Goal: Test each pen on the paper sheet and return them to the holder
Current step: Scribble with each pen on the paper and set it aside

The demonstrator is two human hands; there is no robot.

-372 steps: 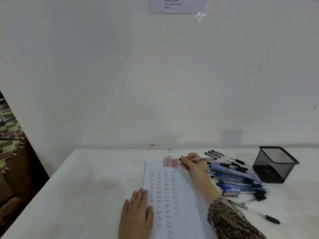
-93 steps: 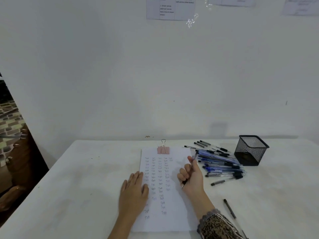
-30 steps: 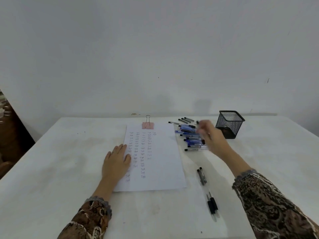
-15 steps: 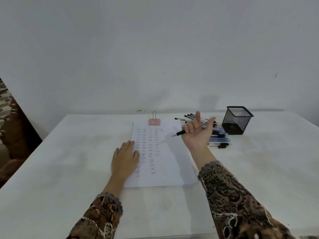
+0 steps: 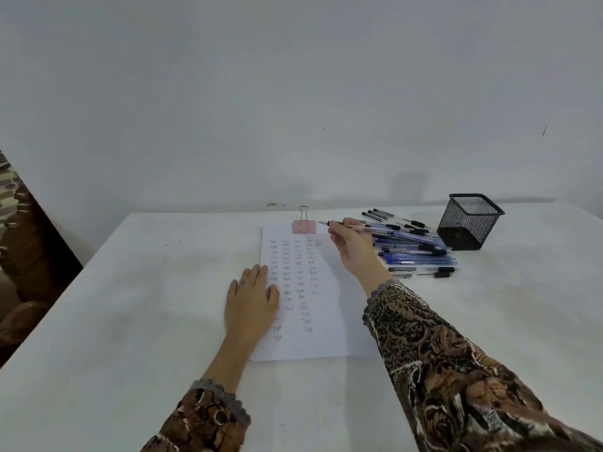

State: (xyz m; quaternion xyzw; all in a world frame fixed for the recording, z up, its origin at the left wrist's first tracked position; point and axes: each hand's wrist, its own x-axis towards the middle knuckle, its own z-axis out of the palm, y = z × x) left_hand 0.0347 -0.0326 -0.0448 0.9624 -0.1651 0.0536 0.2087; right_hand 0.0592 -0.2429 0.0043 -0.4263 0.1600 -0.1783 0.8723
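A white paper sheet [image 5: 321,318] with columns of small handwritten marks lies on the table, a pink binder clip [image 5: 304,225] at its top edge. My left hand [image 5: 251,298] rests flat on the sheet's left side. My right hand [image 5: 350,244] holds a clear pen [image 5: 359,227] near the sheet's top right corner, tip pointing left, close to the clip. A heap of several blue and black pens [image 5: 412,249] lies right of the sheet. The black mesh holder [image 5: 468,221] stands behind the heap at the right.
The white table [image 5: 146,305] meets a plain white wall at the back. Its left edge runs diagonally, with brown objects [image 5: 29,256] beyond it.
My right hand, raised with the pen half a second ago, has come down to the sheet's top right corner. The left hand stays on the sheet.
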